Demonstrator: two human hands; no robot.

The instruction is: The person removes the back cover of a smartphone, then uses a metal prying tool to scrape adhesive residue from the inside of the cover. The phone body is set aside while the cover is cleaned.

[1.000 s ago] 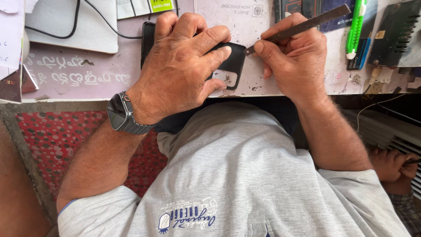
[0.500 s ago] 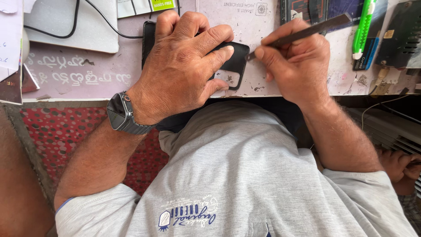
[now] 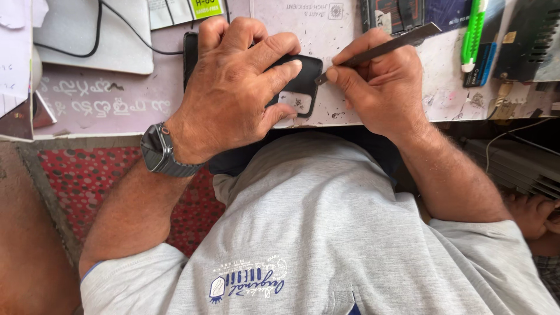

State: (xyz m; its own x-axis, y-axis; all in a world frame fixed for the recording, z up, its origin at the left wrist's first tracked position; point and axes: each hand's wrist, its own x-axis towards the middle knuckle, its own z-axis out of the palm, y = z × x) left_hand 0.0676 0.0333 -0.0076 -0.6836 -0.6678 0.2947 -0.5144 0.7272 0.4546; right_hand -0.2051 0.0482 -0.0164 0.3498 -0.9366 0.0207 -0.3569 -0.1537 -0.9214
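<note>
A black phone (image 3: 303, 81) lies back-up near the front edge of the worktable (image 3: 350, 35), its camera panel facing me. My left hand (image 3: 233, 93) lies spread over the phone and presses it down, hiding most of it. My right hand (image 3: 382, 87) pinches a thin dark metal pry tool (image 3: 385, 48); its tip touches the phone's right edge near the corner. A dark watch (image 3: 163, 153) sits on my left wrist.
A white flat device (image 3: 111, 35) with a black cable lies at the back left. A green and white cutter (image 3: 473, 32) and a dark box (image 3: 525, 41) lie at the back right. My grey shirt fills the foreground, over a red patterned floor mat (image 3: 87, 186).
My right hand has shifted a little left and down, bringing the tool tip against the phone's right edge. My left hand stays pressed on the phone.
</note>
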